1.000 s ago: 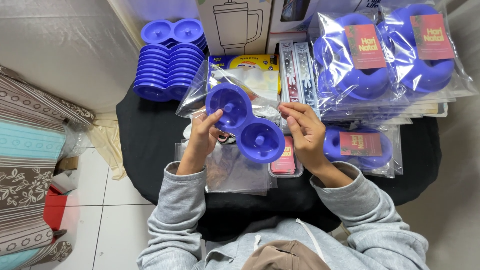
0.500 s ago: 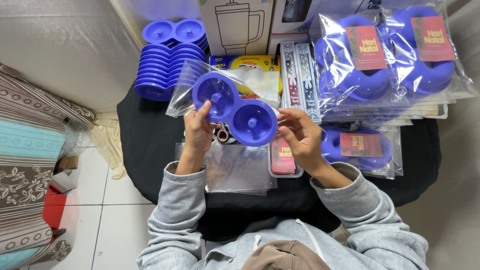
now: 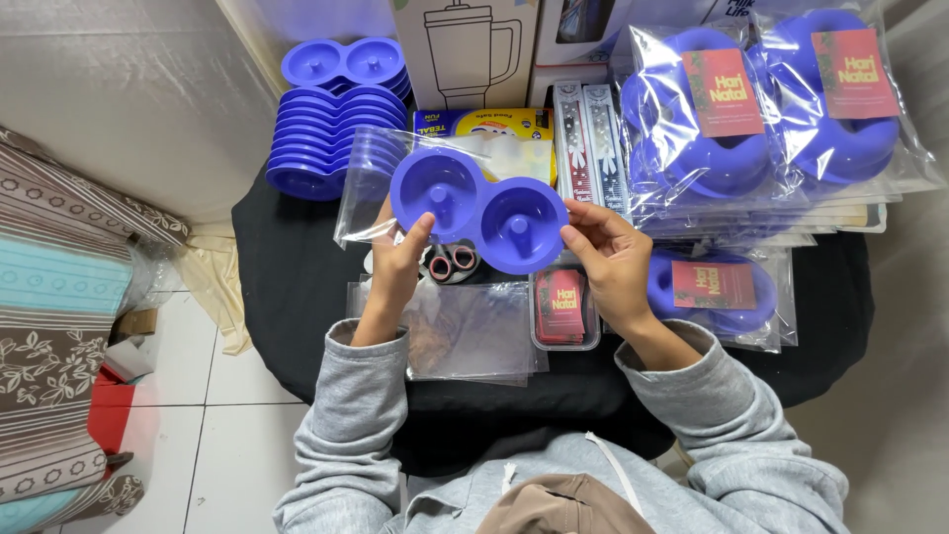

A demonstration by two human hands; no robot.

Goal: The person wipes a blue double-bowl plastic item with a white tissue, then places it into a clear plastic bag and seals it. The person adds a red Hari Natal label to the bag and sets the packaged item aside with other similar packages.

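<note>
Both hands, left hand (image 3: 400,259) and right hand (image 3: 608,259), pinch the blue mould (image 3: 478,210) by its rims, half inside a slippery clear bag (image 3: 368,183); it looks light and stiff.

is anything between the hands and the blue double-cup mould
Nothing visible: the left hand and right hand grip the blue double-cup mould directly at its ends. The clear plastic bag lies behind its left part.

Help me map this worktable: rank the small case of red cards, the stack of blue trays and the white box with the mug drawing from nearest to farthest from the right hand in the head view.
From the right hand:
1. Small case of red cards, just beside it, toward the body.
2. White box with the mug drawing, at the table's far edge.
3. Stack of blue trays, far-left corner.
</note>
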